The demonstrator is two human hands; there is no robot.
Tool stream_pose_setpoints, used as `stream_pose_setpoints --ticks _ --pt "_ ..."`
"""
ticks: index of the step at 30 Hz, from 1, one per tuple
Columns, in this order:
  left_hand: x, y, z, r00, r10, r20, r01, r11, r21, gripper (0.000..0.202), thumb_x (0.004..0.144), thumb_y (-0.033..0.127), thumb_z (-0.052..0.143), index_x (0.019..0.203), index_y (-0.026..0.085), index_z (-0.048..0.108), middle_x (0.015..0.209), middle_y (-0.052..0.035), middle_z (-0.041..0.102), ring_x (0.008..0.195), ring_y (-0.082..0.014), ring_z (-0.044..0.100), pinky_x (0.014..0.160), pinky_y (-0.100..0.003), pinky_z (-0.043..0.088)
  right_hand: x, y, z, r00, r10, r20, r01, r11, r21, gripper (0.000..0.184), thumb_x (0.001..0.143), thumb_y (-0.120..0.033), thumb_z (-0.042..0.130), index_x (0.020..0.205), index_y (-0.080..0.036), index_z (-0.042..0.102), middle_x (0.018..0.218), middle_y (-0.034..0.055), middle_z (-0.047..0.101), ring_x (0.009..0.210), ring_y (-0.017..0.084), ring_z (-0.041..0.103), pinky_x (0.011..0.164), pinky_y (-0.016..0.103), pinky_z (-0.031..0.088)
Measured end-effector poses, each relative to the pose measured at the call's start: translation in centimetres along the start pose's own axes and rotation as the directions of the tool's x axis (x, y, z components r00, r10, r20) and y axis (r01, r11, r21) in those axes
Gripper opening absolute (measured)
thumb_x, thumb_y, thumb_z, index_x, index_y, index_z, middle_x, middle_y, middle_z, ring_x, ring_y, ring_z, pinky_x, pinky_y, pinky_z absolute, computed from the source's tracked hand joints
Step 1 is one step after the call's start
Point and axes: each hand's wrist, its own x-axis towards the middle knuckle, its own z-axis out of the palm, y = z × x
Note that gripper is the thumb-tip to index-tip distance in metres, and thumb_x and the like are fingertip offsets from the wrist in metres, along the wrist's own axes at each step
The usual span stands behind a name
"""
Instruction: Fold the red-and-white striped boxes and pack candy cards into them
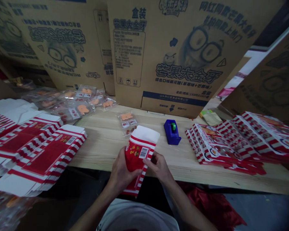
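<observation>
Between my two hands is a red-and-white striped carton (136, 154) with a barcode and a white flap raised at its far end. My left hand (122, 170) wraps round its left side, thumb across the front. At the right edge, my right hand (159, 165) grips the carton with thumb in front and the other fingers partly hidden behind it. Just beyond the carton lies a clear packet (127, 120) with an orange piece and small printed labels inside. A blue tape dispenser (172, 132) with a green core stands to the right of it.
Flat striped cartons (48, 154) are stacked at the left. Several clear packets (74, 102) lie in a heap behind them. Filled-out striped boxes (231, 138) lean in rows at the right. Large cardboard boxes (168, 57) wall off the table's back. Red cloth (212, 205) hangs below the table edge.
</observation>
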Motion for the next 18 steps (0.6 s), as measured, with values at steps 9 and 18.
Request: stream_pose_setpoints --ticks 9,18 --pt "1.4 -3.2 -1.1 0.961 -0.215 0.174 0.276 0.697 -0.662 0.033 0.068 0.04 0.078 0.083 0.012 0.069 0.071 -0.0032 0.073 0.065 -0.0213 0.068 0.065 -0.034 0.055 1.7 1.9 -2.3 0.994 -0.068 -0.088 0.024 0.903 -0.43 0.035 0.081 -0.05 0.063 0.07 -0.017 0.07 0.07 0.0028 0.07 0.067 0.022 0.062 0.062 0.032 0.05" --pt "-0.8 -6.5 1.0 0.941 -0.16 0.297 0.316 0.729 -0.608 0.032 0.066 0.034 0.079 0.087 0.013 0.07 0.077 -0.0043 0.073 0.072 -0.0208 0.067 0.07 -0.032 0.054 1.8 4.1 -3.6 0.992 0.045 -0.117 -0.055 0.995 -0.087 0.035 0.074 -0.043 0.073 0.096 -0.018 0.064 0.094 0.005 0.072 0.08 0.023 0.066 0.071 0.034 0.054"
